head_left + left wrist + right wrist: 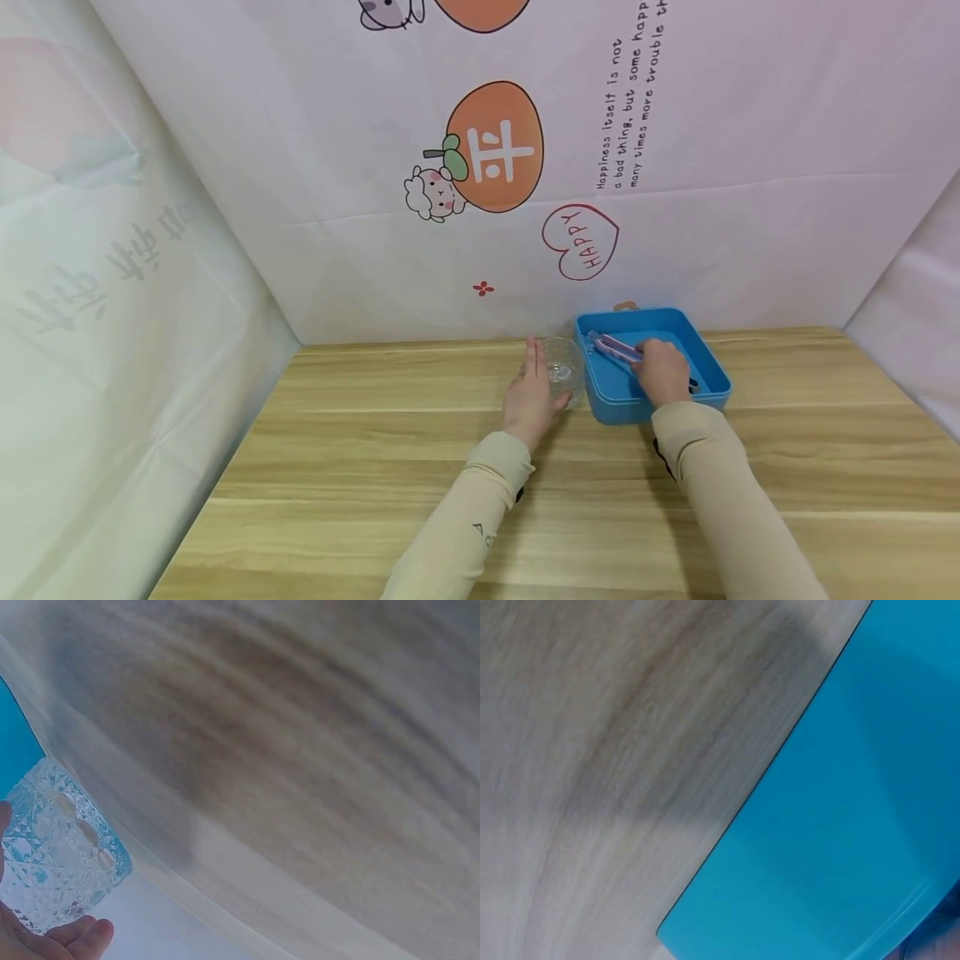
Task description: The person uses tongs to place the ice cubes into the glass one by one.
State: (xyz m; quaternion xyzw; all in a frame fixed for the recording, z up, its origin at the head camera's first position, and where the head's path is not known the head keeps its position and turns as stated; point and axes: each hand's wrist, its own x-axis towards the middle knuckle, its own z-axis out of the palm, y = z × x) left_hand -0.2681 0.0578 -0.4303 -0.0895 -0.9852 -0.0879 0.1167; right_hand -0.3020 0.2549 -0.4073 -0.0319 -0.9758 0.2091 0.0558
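Note:
On the table, a clear glass with a cut diamond pattern stands just left of a blue tray. My left hand holds the glass, the fingers along its left side and the thumb at its near side. Inside the tray, my right hand grips a slim pink-and-purple bundle, its exact kind unclear. The bundle's far-left end has a clear tip, and a dark end shows right of the hand. My palm hides its middle. The right wrist view shows mostly the tray's blue wall.
The wood-grain table stretches left and in front of the tray. Behind it rises a white printed cloth close to the tray's back edge. Another white cloth hangs along the left side.

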